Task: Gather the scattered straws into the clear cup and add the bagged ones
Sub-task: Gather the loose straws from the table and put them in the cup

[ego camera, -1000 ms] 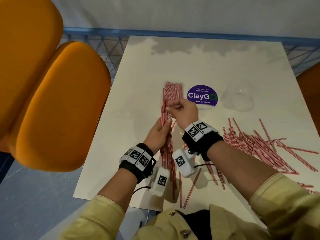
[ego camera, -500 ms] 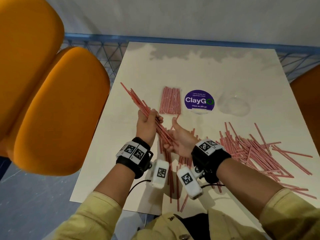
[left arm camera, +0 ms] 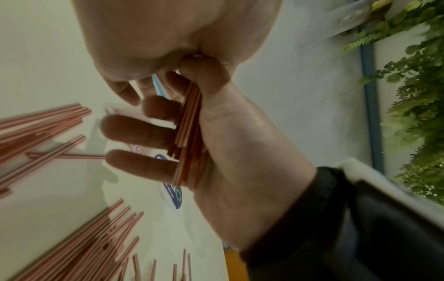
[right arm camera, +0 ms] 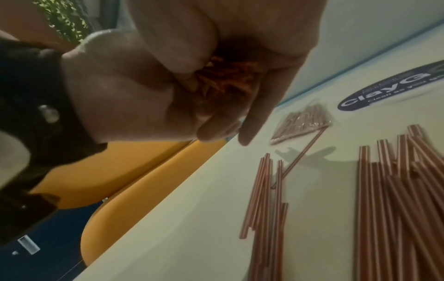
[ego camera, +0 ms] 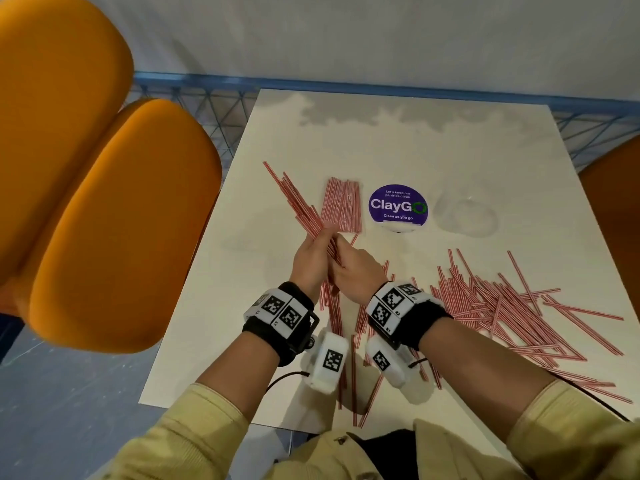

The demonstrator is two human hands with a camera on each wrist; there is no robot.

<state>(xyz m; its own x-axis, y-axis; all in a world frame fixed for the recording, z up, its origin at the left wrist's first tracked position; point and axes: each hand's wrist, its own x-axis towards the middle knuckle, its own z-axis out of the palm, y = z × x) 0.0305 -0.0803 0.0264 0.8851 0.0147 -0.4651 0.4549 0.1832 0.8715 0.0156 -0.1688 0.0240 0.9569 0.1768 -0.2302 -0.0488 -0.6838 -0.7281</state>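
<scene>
My left hand (ego camera: 317, 245) grips a bundle of red-and-white straws (ego camera: 294, 199) that slants up and to the left above the table. My right hand (ego camera: 348, 261) lies against the bundle's lower end. In the left wrist view its fingers (left arm camera: 139, 131) are nearly straight beside the straws (left arm camera: 188, 131). The right wrist view shows the straw ends (right arm camera: 228, 81) between both palms. A bag of straws (ego camera: 341, 206) lies flat just beyond my hands. The clear cup (ego camera: 464, 216) sits at the right of the purple sticker, faint. Loose straws (ego camera: 502, 306) are scattered at the right and under my wrists (ego camera: 336, 320).
The white table (ego camera: 398, 140) carries a round purple ClayGo sticker (ego camera: 398, 207). An orange chair (ego camera: 104, 220) stands close to the table's left edge, and another orange seat (ego camera: 613, 209) shows at the right edge. A blue frame (ego camera: 207, 81) runs behind the table.
The bundle has tilted from upright over the bag to slanting up-left. My right hand dropped from its upper part to its lower end and moved in against my left hand.
</scene>
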